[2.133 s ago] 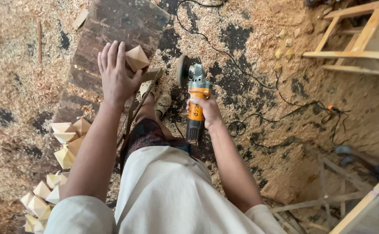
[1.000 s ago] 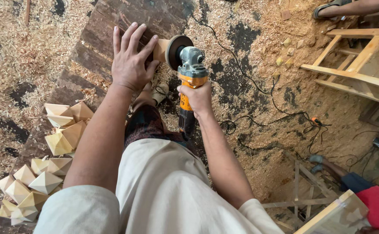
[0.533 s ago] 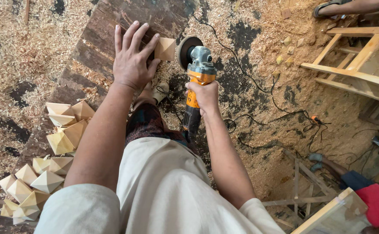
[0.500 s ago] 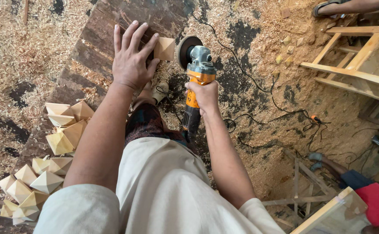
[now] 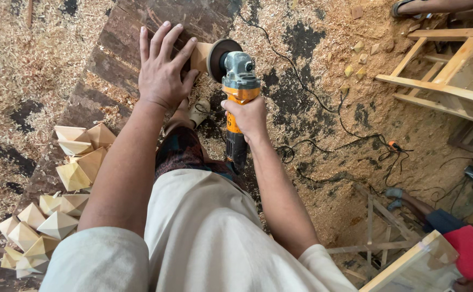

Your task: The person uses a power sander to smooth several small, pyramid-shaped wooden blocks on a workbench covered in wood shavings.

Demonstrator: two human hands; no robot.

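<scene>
The wooden block [image 5: 200,55] sits pinned under your flat left hand [image 5: 162,73] on the dark board [image 5: 123,48]; your right hand [image 5: 247,116] grips the angle grinder [image 5: 235,92], disc touching the block.

Bright, even daylight — soft shadows; sharp focus, slightly stretched edges
</scene>
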